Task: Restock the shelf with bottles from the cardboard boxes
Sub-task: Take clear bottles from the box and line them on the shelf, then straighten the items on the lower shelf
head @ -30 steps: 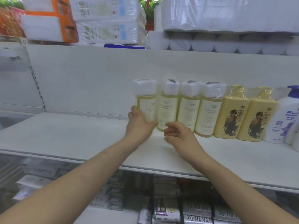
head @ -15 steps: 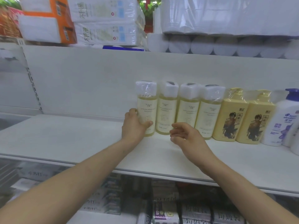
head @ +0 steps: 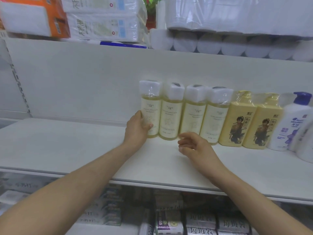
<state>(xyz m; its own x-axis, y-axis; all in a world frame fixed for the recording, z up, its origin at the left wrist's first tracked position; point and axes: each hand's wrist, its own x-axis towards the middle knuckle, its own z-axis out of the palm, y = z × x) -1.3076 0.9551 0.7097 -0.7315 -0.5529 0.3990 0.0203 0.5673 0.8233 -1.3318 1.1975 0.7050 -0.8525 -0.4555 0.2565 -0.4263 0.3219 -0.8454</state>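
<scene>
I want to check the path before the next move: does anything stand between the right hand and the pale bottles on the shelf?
Nothing visible does. The right hand, holding nothing, hovers close in front of the pale bottles, over bare shelf. The left hand grips the leftmost bottle.

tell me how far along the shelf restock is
Done: three pale bottles stand in a row beside the yellow bottles. In hand: the left hand grips a fourth bottle at the row's left end; the right hand hovers open. Left: the shelf is bare to its left; no boxes in view.
</scene>
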